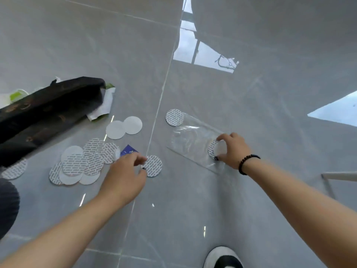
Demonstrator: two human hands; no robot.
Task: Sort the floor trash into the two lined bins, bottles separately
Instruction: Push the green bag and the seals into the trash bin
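Discs [77, 165] partly under black cloth [46, 115]

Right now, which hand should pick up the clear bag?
Right. The right hand already rests on the clear bag, its fingers pinching a disc at the near end. The left hand is across the tile seam, at another disc.

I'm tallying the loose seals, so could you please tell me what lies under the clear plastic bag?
Through the clear plastic bag only grey floor tile shows. One printed round seal lies at its far corner; the overlap is unclear. The right hand covers the near corner, pinching another seal.
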